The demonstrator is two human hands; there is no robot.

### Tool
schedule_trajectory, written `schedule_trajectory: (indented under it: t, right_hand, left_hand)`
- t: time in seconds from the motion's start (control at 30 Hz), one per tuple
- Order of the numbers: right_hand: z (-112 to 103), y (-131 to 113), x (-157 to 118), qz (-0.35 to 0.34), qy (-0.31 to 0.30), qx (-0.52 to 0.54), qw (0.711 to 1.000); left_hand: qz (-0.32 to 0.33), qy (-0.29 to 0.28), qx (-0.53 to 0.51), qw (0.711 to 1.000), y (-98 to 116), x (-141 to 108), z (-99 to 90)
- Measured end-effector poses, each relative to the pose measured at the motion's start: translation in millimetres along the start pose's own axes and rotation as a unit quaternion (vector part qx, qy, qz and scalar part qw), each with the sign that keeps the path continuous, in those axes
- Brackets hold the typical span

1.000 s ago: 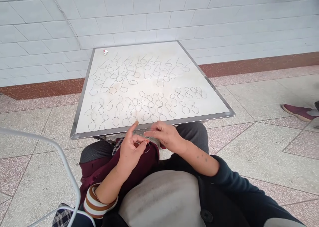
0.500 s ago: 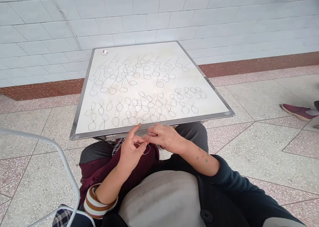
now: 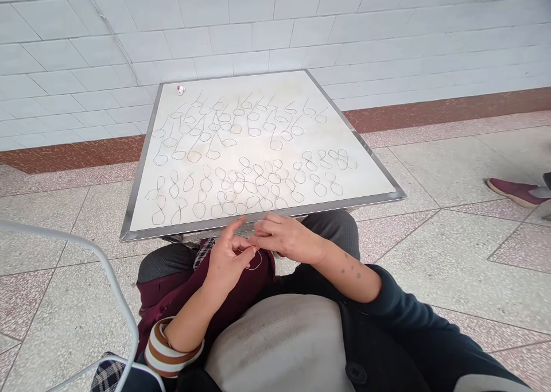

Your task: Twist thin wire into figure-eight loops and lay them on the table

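Over my lap, just in front of the table's near edge, my left hand (image 3: 227, 259) pinches a thin wire loop (image 3: 260, 260) between thumb and finger, its index finger stretched towards the table. My right hand (image 3: 287, 238) meets it from the right, fingers curled and pressed together at the same spot on the loop. The fingertips hide the rest of the loop. On the white table (image 3: 241, 86) lie many thin loops: near the front are figure-eight loops (image 3: 198, 209), and farther back single loops with straight tails (image 3: 276, 145).
A small red-and-white object (image 3: 181, 90) sits at the table's back left corner. The tiled wall (image 3: 258, 36) stands behind the table. A pale metal tube frame (image 3: 112, 288) rises at my left. At the far right is another person's dark red shoe (image 3: 512, 191).
The loop between my fingers has shifted slightly and shows a little more to the right. Both hands stay in nearly the same place.
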State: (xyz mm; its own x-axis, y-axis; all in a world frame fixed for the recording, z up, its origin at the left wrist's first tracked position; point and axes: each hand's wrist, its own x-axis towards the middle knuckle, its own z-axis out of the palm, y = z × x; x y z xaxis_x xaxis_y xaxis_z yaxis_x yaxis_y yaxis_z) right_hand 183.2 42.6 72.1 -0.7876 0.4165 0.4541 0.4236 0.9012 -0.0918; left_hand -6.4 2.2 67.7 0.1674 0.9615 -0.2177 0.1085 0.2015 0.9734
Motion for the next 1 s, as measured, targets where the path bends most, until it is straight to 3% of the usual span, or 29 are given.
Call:
schedule_trajectory:
  t: [0.2,0.43,0.53,0.63,0.73,0.87,1.0]
  right_hand:
    - [-6,4,3,-0.047,-0.024,0.044,0.998]
    - [-11,-2,8,-0.024,-0.002,0.082,0.996]
    - [-1,-2,5,0.053,0.052,0.144,0.987]
    - [11,-2,0,0.182,0.129,0.210,0.952]
    - [21,-7,-3,0.231,0.153,0.256,0.926]
    - [30,-18,-4,0.229,0.174,0.248,0.925]
    - [33,-17,-3,0.152,0.163,0.208,0.953]
  left_hand:
    - [-0.007,-0.009,-0.003,1.000,2,-2,3.8]
    - [-0.018,-0.017,-0.003,1.000,-1,-1,6.0]
    - [-0.013,-0.016,-0.026,0.999,-2,0,4.2]
    - [-0.004,-0.003,-0.060,0.998,-1,0,1.3]
    - [-0.006,0.001,-0.075,0.997,0,0,-0.3]
    - [-0.011,-0.003,-0.079,0.997,-1,1,0.6]
    - [-0.015,-0.009,-0.075,0.997,-4,1,3.1]
